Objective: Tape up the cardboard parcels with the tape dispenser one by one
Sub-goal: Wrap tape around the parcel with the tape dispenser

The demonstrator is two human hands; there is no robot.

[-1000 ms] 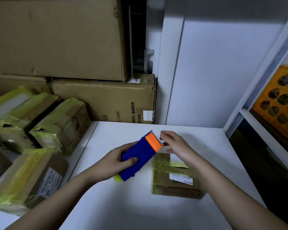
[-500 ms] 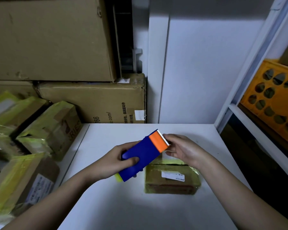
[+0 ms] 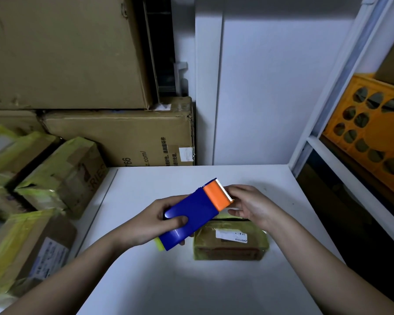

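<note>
The left hand (image 3: 150, 223) grips the blue body of the tape dispenser (image 3: 191, 214), thumb across its top face and fingers curled underneath, where they are mostly hidden. The dispenser is held tilted above the white table (image 3: 191, 283), its orange head with the toothed blade pointing up and to the right. A bit of yellow-green shows at its lower end; what it is cannot be made out.

The right hand (image 3: 250, 208) is at the orange head, fingers bent toward the blade edge. Its fingertips lie behind the head, so whether they pinch tape or only touch the plastic cannot be told.

Under both hands, near the middle of the table, lies a small cardboard parcel (image 3: 232, 244) wrapped in yellowish tape with a white label on top. Its far edge is covered by the dispenser and the right hand, and the label print is too small to read.

Along the table's left edge a heap of taped parcels (image 3: 55, 178) spills out of view, the lowest one cut off at the picture's border. Behind them, at the far left corner, large brown boxes (image 3: 123, 137) are stacked, the top one cropped by the frame. To the right a white shelf frame (image 3: 328, 110) holds an orange crate (image 3: 373, 133), only partly visible, with dark space below it.
</note>
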